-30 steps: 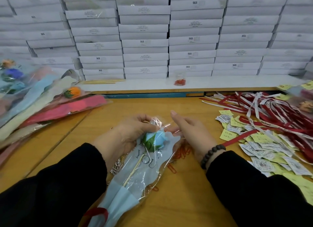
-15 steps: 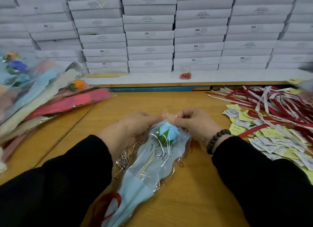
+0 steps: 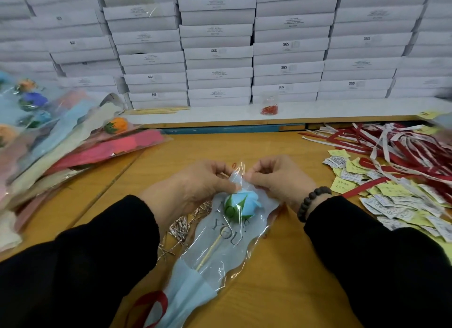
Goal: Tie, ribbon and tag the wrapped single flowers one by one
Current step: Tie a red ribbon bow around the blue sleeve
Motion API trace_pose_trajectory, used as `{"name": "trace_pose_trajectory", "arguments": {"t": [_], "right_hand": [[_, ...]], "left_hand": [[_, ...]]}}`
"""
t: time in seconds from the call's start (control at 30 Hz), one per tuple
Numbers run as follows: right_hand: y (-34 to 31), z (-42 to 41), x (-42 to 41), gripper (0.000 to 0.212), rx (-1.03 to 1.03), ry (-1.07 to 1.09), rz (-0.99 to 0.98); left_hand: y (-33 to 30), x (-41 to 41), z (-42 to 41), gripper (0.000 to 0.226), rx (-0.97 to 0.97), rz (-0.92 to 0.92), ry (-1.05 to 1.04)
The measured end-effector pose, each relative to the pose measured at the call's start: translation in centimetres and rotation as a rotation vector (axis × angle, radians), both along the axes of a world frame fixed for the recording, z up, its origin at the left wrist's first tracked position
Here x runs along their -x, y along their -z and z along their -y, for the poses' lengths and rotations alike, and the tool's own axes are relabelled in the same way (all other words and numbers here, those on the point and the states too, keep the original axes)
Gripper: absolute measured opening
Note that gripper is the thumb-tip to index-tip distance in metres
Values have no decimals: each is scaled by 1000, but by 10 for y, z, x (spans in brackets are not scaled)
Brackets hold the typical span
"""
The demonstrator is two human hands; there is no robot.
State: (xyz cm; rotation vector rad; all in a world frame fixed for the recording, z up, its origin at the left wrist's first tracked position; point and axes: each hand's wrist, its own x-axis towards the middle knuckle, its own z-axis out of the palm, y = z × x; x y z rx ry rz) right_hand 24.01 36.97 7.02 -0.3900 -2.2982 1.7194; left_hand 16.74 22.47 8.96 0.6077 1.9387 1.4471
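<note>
Both the left hand (image 3: 195, 183) and right hand (image 3: 276, 178) pinch the cellophane sleeve (image 3: 234, 242) top above the blue rose (image 3: 243, 204); tugging could tear it; possibly a clip sits between them.

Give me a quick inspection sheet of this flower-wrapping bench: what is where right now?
Surface: wooden table, bare at the middle.
Job's things: blue rose in clear sleeve; red ribbon loop at its base; ribbons and paper tags at right.
Clutter: silver twist ties; red clips in a bag on the shelf; wooden sticks.
Grippers: left hand and right hand both pinch the sleeve's top.
Cables: nothing seen.
Surroundings: stacked white boxes; wrapped flowers piled at left.
</note>
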Motion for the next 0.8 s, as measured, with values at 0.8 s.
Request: {"name": "trace_pose_trajectory", "arguments": {"t": [0.8], "right_hand": [[6, 15, 1, 17, 6, -30, -61]], "left_hand": [[16, 1, -1, 15, -163, 30, -171]]}}
